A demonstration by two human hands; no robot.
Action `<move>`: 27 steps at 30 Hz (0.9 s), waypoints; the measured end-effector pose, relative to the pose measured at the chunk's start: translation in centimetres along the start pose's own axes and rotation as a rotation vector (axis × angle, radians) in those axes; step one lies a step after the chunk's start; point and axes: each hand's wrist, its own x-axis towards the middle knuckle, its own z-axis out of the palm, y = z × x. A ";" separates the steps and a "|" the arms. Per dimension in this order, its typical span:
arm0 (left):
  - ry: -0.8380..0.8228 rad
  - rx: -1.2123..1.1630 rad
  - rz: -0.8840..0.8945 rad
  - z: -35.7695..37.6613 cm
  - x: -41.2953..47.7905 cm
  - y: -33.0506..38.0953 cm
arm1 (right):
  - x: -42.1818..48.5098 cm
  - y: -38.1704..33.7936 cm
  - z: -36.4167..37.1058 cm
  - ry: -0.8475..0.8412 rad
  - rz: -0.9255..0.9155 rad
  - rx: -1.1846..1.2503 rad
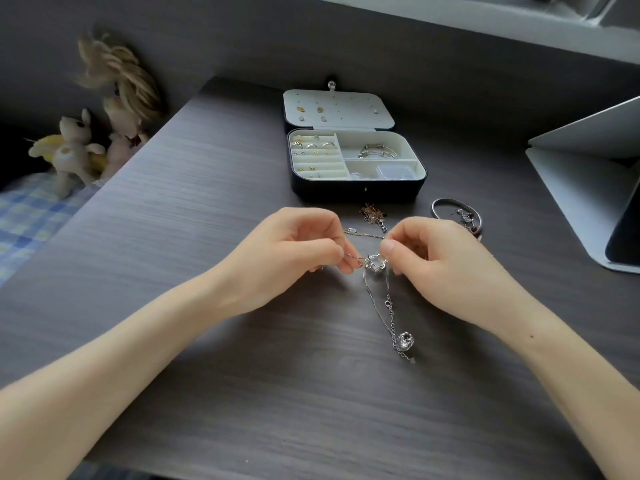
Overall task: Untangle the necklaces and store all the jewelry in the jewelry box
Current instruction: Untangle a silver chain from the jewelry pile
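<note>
A tangled silver necklace (pixel 389 306) hangs between my hands above the dark desk. My left hand (pixel 291 258) pinches its chain on the left, my right hand (pixel 440 261) pinches it just right of a silver pendant at the knot. A second round pendant (pixel 405 341) lies lower on the desk. The open jewelry box (pixel 356 188) stands behind my hands, holding rings, earrings and bracelets. In front of the box lie a rose-gold chain heap (pixel 372 213) and a thin gold chain (pixel 362 233). A silver bangle with dark beads (pixel 457 213) lies right of them.
An open silver laptop (pixel 588 174) stands at the right edge of the desk (pixel 207 202). Plush toys (pixel 86 143) sit on a bed with a blue checked sheet beyond the desk's left edge. A grey wall runs behind the box.
</note>
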 end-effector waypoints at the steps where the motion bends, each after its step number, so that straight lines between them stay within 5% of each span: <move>1: 0.004 -0.020 0.002 0.0 0.0 0.1 | 0.2 0.1 0.2 0.023 -0.019 -0.042; 9: -0.030 -0.067 0.006 0.2 -0.2 0.6 | 0.8 0.7 0.9 0.181 -0.203 -0.295; 18: -0.027 -0.084 -0.011 -0.1 -0.2 1.0 | 0.6 0.4 0.4 0.052 -0.091 -0.263; 27: -0.045 -0.619 -0.022 -0.6 0.1 0.8 | 0.1 0.1 -0.1 -0.012 -0.098 -0.232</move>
